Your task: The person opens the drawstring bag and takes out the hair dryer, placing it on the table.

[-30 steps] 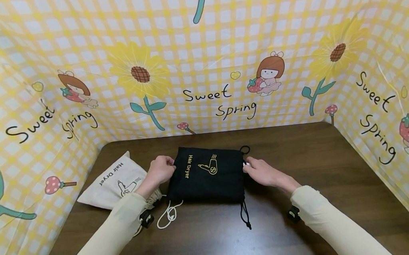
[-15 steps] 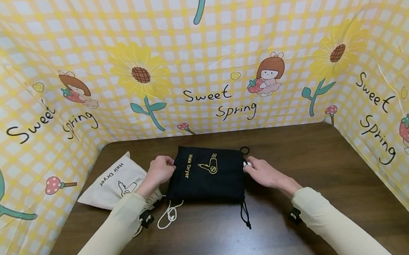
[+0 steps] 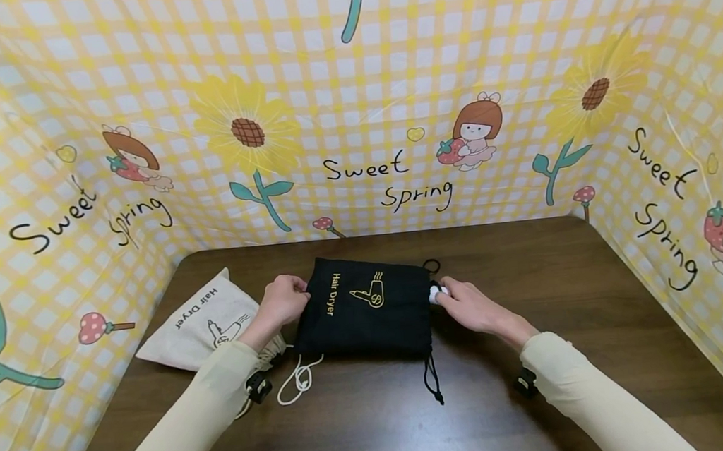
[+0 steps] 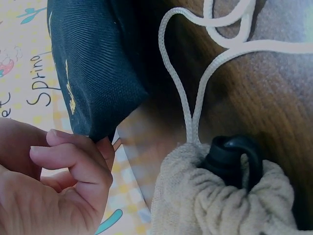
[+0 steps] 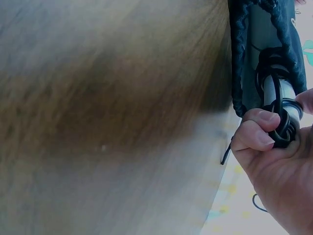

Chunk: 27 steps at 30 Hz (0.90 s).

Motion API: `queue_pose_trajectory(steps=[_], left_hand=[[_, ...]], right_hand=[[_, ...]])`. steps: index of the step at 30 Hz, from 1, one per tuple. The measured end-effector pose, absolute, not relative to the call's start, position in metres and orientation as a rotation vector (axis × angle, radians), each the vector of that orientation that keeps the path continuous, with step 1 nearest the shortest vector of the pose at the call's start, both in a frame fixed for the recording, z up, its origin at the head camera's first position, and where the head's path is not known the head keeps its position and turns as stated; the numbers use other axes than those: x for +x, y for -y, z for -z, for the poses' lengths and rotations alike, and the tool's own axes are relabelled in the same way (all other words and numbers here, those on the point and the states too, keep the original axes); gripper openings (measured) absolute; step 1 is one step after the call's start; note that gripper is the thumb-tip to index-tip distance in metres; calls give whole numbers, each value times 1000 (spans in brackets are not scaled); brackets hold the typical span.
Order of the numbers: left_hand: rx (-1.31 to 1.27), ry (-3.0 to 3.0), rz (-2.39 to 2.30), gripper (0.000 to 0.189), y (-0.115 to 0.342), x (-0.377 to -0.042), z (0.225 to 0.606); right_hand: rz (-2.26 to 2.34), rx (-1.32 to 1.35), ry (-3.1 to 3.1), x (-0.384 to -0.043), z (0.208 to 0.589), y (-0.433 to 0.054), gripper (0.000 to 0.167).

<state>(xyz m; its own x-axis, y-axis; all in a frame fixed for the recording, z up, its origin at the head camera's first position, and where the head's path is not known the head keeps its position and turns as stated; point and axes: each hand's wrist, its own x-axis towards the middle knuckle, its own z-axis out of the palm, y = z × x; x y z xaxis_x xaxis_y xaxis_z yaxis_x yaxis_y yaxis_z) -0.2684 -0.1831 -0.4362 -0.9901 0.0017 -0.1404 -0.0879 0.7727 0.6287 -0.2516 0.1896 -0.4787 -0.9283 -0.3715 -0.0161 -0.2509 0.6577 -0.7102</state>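
A black drawstring bag [image 3: 363, 331] printed "Hair Dryer" in gold lies in the middle of the table. My left hand [image 3: 283, 302] pinches its closed left end; in the left wrist view the fingertips grip a corner of the cloth. At the bag's open right end, my right hand [image 3: 473, 307] grips the white handle of a hair dryer [image 5: 270, 90]. Black cord [image 5: 279, 110] is wound around that handle, under my fingers. The rest of the dryer is hidden in the bag. Beside my left wrist lies a cream drawstring bag [image 3: 179, 335], also printed "Hair Dryer".
Something black, with a loop, pokes out of the cream bag's gathered mouth [image 4: 230, 210]. White drawstring [image 3: 300, 379] trails in front of the black bag. A black cord loop [image 3: 434, 382] hangs at its near right corner. Yellow checked cloth [image 3: 353, 113] encloses the wooden table [image 3: 365, 430].
My right hand has shifted slightly to the right, and more of the white handle shows outside the black bag's mouth. The left hand keeps its place on the bag's end.
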Motion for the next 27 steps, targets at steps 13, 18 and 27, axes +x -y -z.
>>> queue_pose_trajectory(steps=[13, 18, 27], left_hand=[[-124, -2741, -1114, 18, 183, -268, 438], [-144, -2726, -1124, 15, 184, -269, 438], [-148, -2737, -1136, 13, 184, -268, 438]], right_hand=[[1131, -481, -2693, -249, 482, -197, 27], [1133, -490, -2701, -249, 483, -199, 26], [1128, -474, -2709, -248, 483, -202, 28]])
